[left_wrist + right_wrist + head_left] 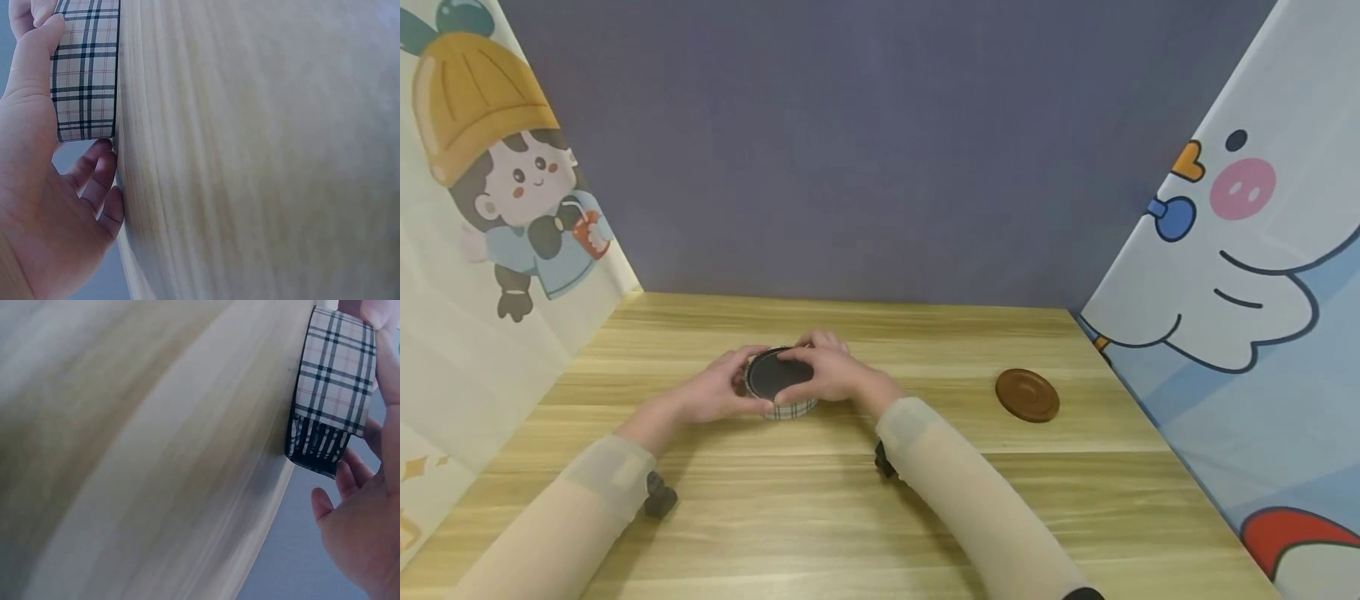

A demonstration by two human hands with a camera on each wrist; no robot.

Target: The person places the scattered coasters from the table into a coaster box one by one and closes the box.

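This looks like a small staged recording booth rather than a lived-in room. A light wooden table is boxed in by a plain grey-blue back wall and cartoon-printed cloth screens on the left and right.

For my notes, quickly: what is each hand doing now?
Left hand: holds the plaid round tin at its side.
Right hand: holds the same tin, fingers over its dark lid.

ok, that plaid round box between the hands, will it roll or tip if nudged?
Probably neither: the box sits flat on the table, low and wide, so it should slide. It looks like rigid card, likely light. The left hand and right hand curl round its rim, so the dark lid may lift off first.
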